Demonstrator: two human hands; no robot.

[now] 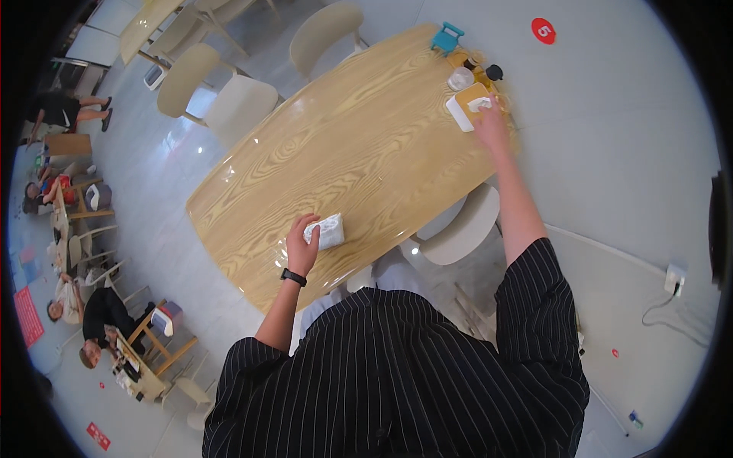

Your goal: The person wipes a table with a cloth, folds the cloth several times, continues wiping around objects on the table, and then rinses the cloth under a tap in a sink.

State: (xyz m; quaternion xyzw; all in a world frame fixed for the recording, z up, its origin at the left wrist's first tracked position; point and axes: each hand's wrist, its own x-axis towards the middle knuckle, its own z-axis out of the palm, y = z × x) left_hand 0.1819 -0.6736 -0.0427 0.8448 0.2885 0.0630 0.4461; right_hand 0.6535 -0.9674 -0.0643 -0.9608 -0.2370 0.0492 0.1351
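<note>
Black pinstriped shirt (389, 374) fills the near foreground. Left forearm angles up and slightly right from its short sleeve; dark wristwatch (293, 277) at the wrist.

Left hand (302, 238): at the left end of a white, shiny packet (330, 232), thumb lying over that end, fingers bent along its far left side. Contact visible; cannot tell whether the grip is closed. Packet lies on the near left part of the wood-grain table (343, 153). Its long axis runs roughly left to right, right end slightly farther away; left end points into the hand.

Pale chair (466, 229) at the table's near side, right of the body.

Right arm: stretched well forward, nearly straight, leaning slightly left. Right hand (490, 118) over the tissue box (460, 114) at the table's far right end, fingers at the white tissue (479, 104) on its top. Cannot tell whether they pinch it. Box has a yellowish top and a white side wall facing left along the table; hand covers part of it, so its long axis is uncertain.

Just beyond the box: clear round container (460, 79), black-topped container (495, 72), then small teal chair-shaped stand (447, 38) at the far edge.
</note>
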